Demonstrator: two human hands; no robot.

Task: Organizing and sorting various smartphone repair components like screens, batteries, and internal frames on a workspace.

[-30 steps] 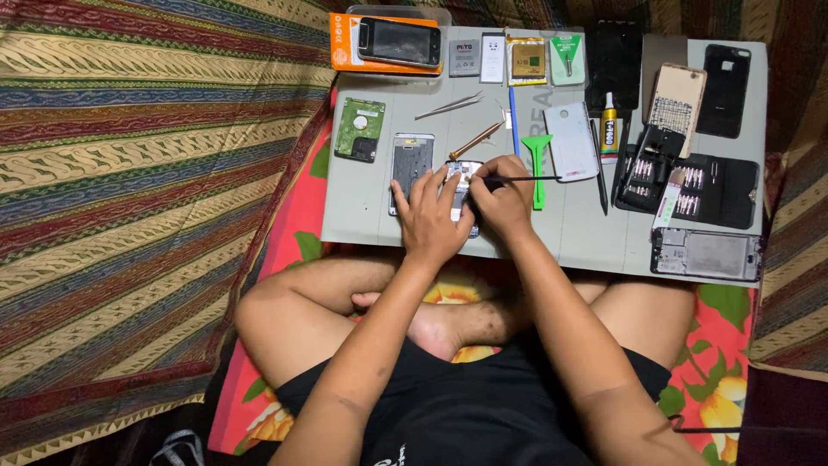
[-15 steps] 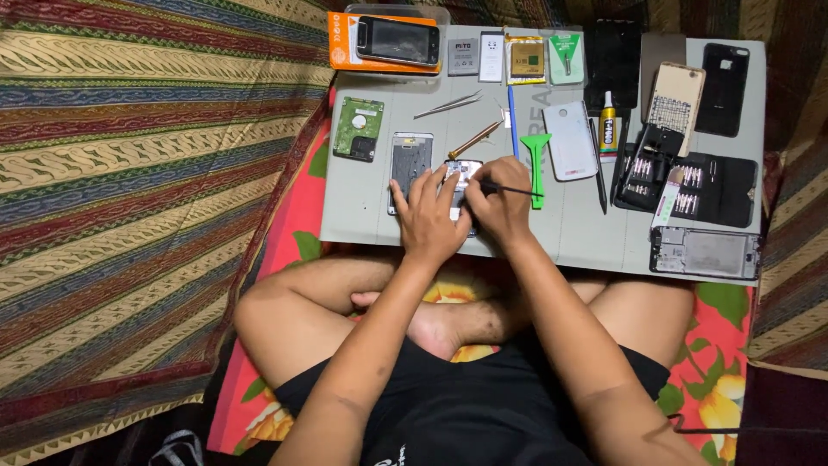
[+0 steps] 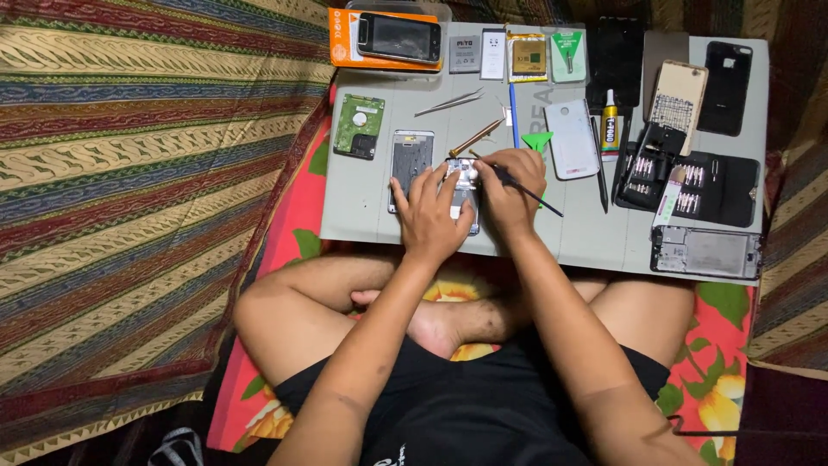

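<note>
An opened phone (image 3: 464,185) lies on the grey work board (image 3: 362,207) near its front edge. My left hand (image 3: 429,213) rests on it and steadies its left side. My right hand (image 3: 512,184) grips a thin black tool (image 3: 528,192) whose tip points at the phone's upper part. A second opened phone body (image 3: 410,160) sits just left of my left hand. A brass-handled tool (image 3: 473,138) and a green pry pick (image 3: 536,140) lie right above my hands.
A hard-drive board (image 3: 359,126), tweezers (image 3: 448,103), a white back cover (image 3: 572,139), a glue tube (image 3: 610,119), a black bit kit (image 3: 690,177) and a phone frame (image 3: 705,253) crowd the board. An orange box with a phone (image 3: 388,37) stands at the back left. Striped fabric lies left.
My right hand has turned the black tool so its handle now slants down to the right, and the hand has shifted slightly onto the phone. My left hand stays in place.
</note>
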